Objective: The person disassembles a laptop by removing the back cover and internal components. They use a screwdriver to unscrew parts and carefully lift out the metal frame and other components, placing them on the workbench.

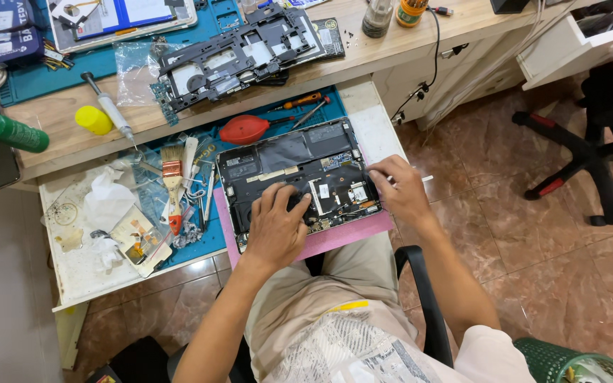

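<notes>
The left hand (276, 225) lay flat, fingers spread, on the opened laptop (299, 177), gripping nothing; the right hand (400, 188) pressed curled fingertips on its right edge, and whether they pinched a part could not be told. The laptop sat on a pink mat (335, 237) at the tray's front edge, a brush (172, 181) and red blower (244, 129) nearby.

left hand (276, 225) hides the opened laptop (299, 174) beneath it.

A white pull-out shelf (370, 117) under a wooden desk (363, 53) carries a blue mat (211, 245), crumpled tissue (108, 198), and a pink pad (335, 237) beneath an opened laptop (292, 167).
</notes>
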